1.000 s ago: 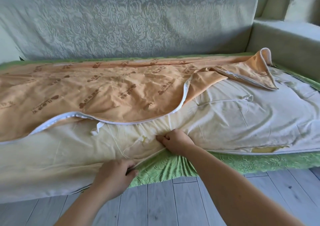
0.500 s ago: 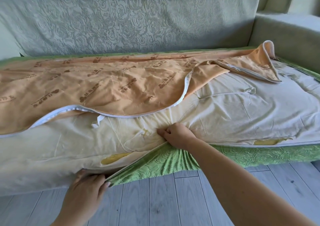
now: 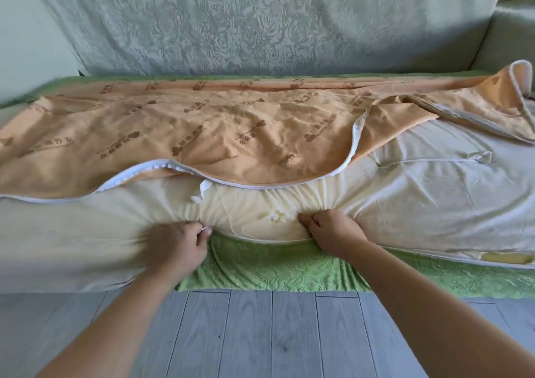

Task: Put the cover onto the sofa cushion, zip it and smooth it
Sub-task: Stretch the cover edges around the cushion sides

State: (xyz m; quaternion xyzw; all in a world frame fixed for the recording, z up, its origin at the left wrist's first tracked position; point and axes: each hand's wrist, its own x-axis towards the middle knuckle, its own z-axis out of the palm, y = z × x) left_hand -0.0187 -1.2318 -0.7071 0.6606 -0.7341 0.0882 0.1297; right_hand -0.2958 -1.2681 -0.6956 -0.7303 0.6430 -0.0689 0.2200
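Note:
A long sofa cushion in a cream inner lining (image 3: 428, 192) lies along the sofa seat. An orange printed cover (image 3: 179, 134) with a white zip edge is draped loosely over its far half, its right corner folded back. My left hand (image 3: 173, 247) grips the lining's front edge left of centre, slightly blurred. My right hand (image 3: 335, 230) pinches the same edge right of centre. Between my hands the lining is bunched and pulled tight. Yellow foam (image 3: 503, 259) peeks out at the front right.
A green textured seat cover (image 3: 278, 264) shows under the cushion's front edge. The pale patterned sofa back (image 3: 231, 21) rises behind, with an armrest (image 3: 512, 30) at the right. Grey wooden floor (image 3: 260, 334) lies under my arms.
My left hand has come up from below the cushion's front edge and taken hold of the lining edge. The yellow foam gap at front left is now covered. The view has moved closer.

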